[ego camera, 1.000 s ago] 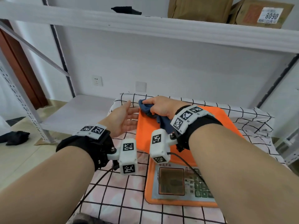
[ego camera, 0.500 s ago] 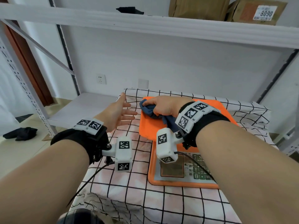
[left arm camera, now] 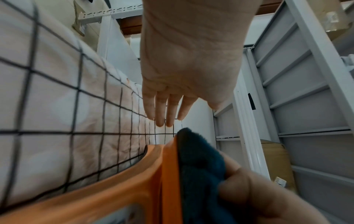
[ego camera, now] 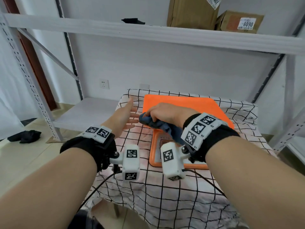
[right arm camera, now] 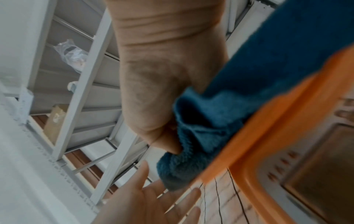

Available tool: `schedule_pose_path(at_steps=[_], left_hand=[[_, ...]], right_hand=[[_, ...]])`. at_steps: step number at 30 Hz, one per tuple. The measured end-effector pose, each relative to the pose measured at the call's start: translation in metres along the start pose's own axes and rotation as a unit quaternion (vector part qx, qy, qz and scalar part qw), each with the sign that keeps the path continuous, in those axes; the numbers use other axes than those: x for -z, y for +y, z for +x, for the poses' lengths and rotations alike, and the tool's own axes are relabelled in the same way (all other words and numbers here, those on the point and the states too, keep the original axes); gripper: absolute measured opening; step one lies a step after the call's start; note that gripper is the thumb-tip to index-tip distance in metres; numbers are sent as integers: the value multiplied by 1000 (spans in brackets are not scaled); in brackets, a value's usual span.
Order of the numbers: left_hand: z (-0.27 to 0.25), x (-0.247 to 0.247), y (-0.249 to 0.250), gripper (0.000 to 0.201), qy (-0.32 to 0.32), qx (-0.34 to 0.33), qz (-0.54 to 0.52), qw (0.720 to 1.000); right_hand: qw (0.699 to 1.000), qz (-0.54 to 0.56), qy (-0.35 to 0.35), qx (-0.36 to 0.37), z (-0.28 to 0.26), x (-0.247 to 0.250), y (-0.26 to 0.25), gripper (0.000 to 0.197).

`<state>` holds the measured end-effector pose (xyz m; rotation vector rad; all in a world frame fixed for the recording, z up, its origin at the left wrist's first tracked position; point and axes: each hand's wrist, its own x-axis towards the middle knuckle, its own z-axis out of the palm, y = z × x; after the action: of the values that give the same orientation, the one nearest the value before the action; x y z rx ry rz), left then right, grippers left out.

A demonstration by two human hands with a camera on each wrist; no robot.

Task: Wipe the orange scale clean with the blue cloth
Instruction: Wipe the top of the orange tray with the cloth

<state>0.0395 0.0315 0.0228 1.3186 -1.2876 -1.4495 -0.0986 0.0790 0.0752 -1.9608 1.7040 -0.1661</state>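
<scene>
The orange scale [ego camera: 184,104] sits on a checked cloth, its flat orange platform towards the wall and its display panel near me, mostly hidden by my right wrist. My right hand [ego camera: 163,111] grips the bunched blue cloth [ego camera: 148,122] and presses it on the platform's front left corner [left arm camera: 168,174]. In the right wrist view the blue cloth [right arm camera: 220,121] lies over the orange rim [right arm camera: 268,121]. My left hand [ego camera: 125,116] hovers just left of the scale, fingers straight and spread, palm facing the cloth, holding nothing. The left hand's fingers [left arm camera: 164,112] stop short of the blue cloth [left arm camera: 201,163].
The checked tablecloth [ego camera: 148,187] covers a small table. A grey metal shelf rack [ego camera: 148,33] stands behind it with cardboard boxes [ego camera: 193,12] on top. A low shelf board [ego camera: 85,111] lies to the left. A dark rag [ego camera: 24,136] lies on the floor.
My right hand has dragged the blue cloth from the platform's far left part towards its front left corner. The left hand has stayed open beside the scale. The head view has tilted up.
</scene>
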Motion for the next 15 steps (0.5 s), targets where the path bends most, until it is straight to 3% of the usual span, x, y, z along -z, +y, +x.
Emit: schedule_pose_path(at_steps=[4, 7, 11, 15], left_hand=[[-15, -7, -20, 52, -10, -4, -42, 999], [-18, -2, -25, 49, 10, -21, -51, 998], [-12, 11, -30, 44, 65, -40, -51, 996], [-8, -1, -33, 40, 50, -41, 8, 998]], right_hand=[[992, -43, 107, 46, -14, -34, 7, 35], [965, -186, 172, 68, -4, -56, 14, 31], [917, -253, 298, 74, 12, -72, 13, 23], [906, -251, 324, 106, -2, -74, 29, 19]])
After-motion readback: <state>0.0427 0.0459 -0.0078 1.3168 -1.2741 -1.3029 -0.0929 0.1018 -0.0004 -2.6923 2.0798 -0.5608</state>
